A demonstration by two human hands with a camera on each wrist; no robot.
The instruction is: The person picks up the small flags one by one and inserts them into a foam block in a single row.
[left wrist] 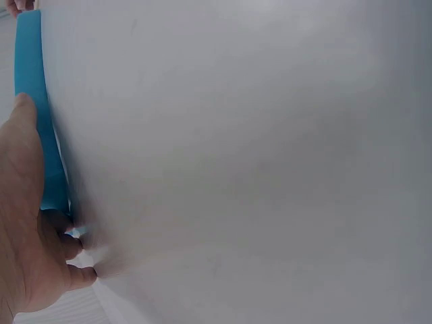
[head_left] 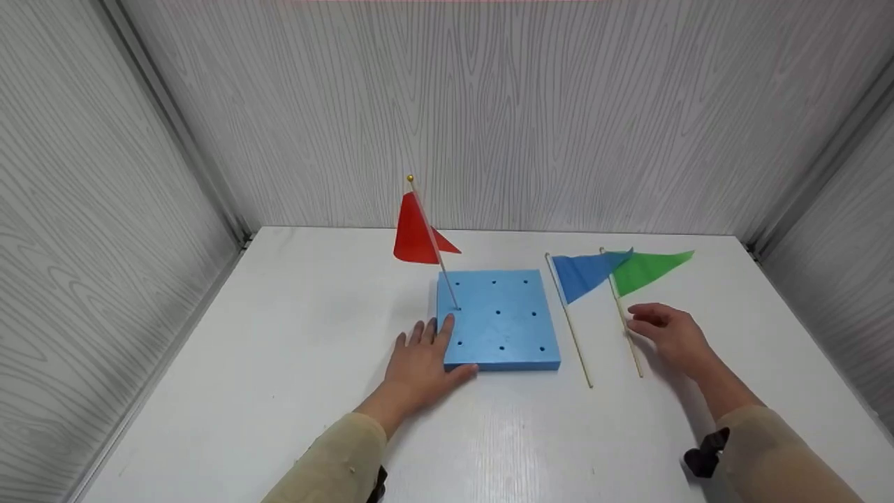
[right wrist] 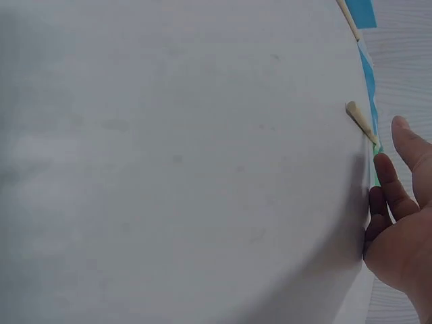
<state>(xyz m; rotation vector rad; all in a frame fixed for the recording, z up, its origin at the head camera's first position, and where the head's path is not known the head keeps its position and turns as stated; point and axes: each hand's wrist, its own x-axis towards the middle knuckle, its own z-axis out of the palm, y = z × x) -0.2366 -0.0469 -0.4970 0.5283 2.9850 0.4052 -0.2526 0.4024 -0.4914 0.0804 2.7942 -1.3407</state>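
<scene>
A light blue square block (head_left: pixel 482 332) with rows of small holes lies on the white table. My left hand (head_left: pixel 419 367) rests at its lower left corner, fingers straight, index finger over the left edge and thumb along the near side. A red flag (head_left: pixel 413 234) stands tilted to the left, its stick in the middle hole of the left column. Beside the green flag's stick (head_left: pixel 631 344) is my right hand (head_left: pixel 674 342), fingers loosely bent. In the right wrist view, a gap shows between that thumb (right wrist: pixel 403 138) and the fingers. The green flag (head_left: pixel 649 271) lies flat on the table.
Between the block and the green flag lies a blue flag (head_left: pixel 583 274), its tip overlapping the green cloth. Grey wood-patterned panels (head_left: pixel 489 112) stand behind the table (head_left: pixel 314 300) and on both sides. Each sleeve bears a dark device near the wrist.
</scene>
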